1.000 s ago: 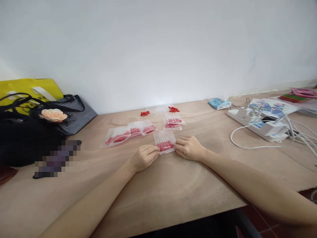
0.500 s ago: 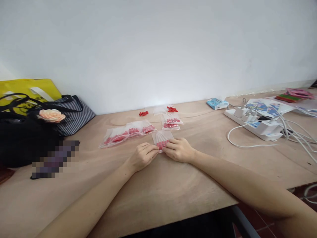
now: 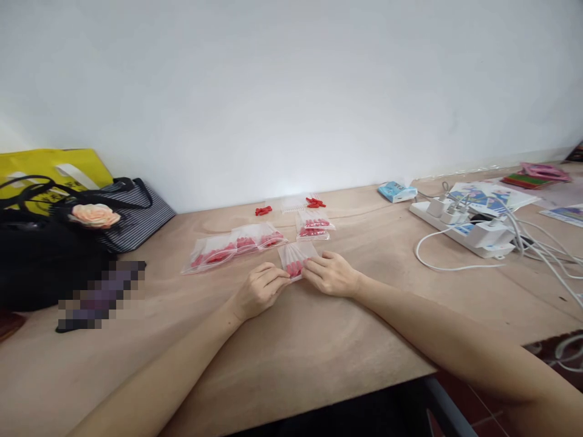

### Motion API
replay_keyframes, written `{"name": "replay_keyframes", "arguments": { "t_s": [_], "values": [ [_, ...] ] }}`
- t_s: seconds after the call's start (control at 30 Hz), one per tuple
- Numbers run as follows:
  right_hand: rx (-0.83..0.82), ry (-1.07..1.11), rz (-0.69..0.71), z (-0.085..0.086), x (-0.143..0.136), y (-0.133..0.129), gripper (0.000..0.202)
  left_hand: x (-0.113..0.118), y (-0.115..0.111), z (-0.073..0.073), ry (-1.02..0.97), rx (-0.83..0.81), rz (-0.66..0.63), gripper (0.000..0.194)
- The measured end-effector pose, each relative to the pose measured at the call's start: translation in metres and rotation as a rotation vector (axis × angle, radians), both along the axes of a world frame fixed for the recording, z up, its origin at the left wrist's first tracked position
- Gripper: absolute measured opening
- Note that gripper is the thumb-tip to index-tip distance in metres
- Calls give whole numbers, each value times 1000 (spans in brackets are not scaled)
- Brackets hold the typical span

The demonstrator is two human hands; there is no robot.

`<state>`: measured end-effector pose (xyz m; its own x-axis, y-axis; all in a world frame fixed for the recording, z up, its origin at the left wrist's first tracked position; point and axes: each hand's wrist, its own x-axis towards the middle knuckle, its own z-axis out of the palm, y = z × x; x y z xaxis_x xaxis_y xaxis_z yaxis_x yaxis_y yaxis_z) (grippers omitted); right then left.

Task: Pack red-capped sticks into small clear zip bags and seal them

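Note:
A clear plastic bag (image 3: 298,252) with several small red pieces in a row lies flat on the wooden table (image 3: 314,340). My left hand (image 3: 263,286) pinches its near left corner between thumb and fingers. At the near right corner, the fingers of my right hand (image 3: 331,274) are closed on the same bag, covering part of its edge. Filled clear bags (image 3: 246,241) overlap in a row to the left. Beyond my hands, two more filled bags (image 3: 314,224) are stacked. Loose red pieces (image 3: 263,210) lie farther back, and others (image 3: 315,203) rest by a flat clear bag (image 3: 293,203).
On the right is a white power strip (image 3: 464,230) with plugs and tangled cables, beside a blue-and-white packet (image 3: 397,191) and printed papers (image 3: 492,197). A striped bag (image 3: 146,215), a black bag (image 3: 50,261) and a yellow bag (image 3: 86,162) stand at left. A wall (image 3: 291,97) closes the back.
The bag between my hands has turned slightly, its near right corner now a little farther from me. My right fingers have shifted slightly on it; both hands still hold it.

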<state>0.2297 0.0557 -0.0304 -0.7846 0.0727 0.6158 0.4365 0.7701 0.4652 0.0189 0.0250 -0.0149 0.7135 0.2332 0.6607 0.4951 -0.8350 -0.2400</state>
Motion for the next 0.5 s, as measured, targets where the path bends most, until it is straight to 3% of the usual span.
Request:
{"name": "replay_keyframes", "arguments": {
  "t_s": [0.27,0.5],
  "values": [
    [-9,29,-56,-2,31,5,23,0,-1,2,-39,-22,-37,12],
    [10,87,-32,-1,38,5,34,-3,-2,1,-52,-53,-39,10]
  ]
}}
